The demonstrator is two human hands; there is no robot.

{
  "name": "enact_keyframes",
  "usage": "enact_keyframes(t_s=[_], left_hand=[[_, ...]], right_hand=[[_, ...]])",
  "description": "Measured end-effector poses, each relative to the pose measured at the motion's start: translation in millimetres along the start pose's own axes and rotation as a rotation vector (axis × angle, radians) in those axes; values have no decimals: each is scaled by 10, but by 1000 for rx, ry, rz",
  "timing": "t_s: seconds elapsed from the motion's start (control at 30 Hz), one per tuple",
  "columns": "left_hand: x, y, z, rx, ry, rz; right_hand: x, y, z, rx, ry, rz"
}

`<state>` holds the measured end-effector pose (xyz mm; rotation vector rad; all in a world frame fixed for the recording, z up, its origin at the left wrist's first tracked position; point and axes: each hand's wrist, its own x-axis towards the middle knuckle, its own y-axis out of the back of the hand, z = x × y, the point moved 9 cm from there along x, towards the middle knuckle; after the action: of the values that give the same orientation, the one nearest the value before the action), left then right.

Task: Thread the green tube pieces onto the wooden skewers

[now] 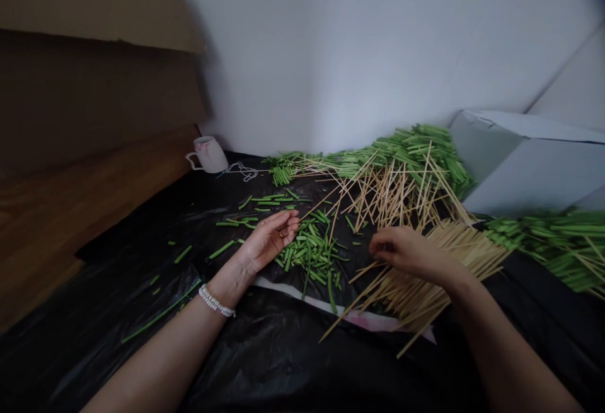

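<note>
My left hand lies palm up with fingers stretched out, holding nothing, beside a small pile of short green stalk pieces on black plastic sheeting. A ring sits on one finger and a bead bracelet on the wrist. My right hand rests on a bundle of thin bamboo skewers, its fingers curled in a pinch at the skewers' ends; what they grip is hidden.
Loose skewers and a long heap of green-threaded skewers lie behind, more green ones at right. A white mug stands by the wall. A cardboard box is at left, a grey box at right.
</note>
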<state>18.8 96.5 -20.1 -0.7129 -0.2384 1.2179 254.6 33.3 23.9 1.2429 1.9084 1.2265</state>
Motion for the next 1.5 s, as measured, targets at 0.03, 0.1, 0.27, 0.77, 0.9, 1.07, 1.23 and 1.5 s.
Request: enact_keyframes(t_s=[0.03, 0.1, 0.27, 0.77, 0.9, 1.07, 1.23, 1.5], left_hand=[[1, 3, -1, 2, 0, 0], [2, 8, -6, 6, 4, 1], [0, 6, -13, 11, 5, 6], [-4, 12, -13, 15, 12, 18], [3, 16, -15, 15, 13, 14], [1, 16, -15, 18, 13, 28], [-7, -1, -16, 19, 12, 24], [-15, -18, -12, 16, 16, 18]], right_hand=[[-4, -26, 14, -22, -1, -17], [-19, -62, 27, -57, -10, -48], [-71, -107, -5, -204, -88, -103], [-6, -94, -121, -314, -129, 9], [-53, -186, -106, -410, -130, -93], [-75, -282, -96, -530, -148, -151], [-52, -333, -155, -593, -125, -126], [7, -247, -501, -598, 0, 14]])
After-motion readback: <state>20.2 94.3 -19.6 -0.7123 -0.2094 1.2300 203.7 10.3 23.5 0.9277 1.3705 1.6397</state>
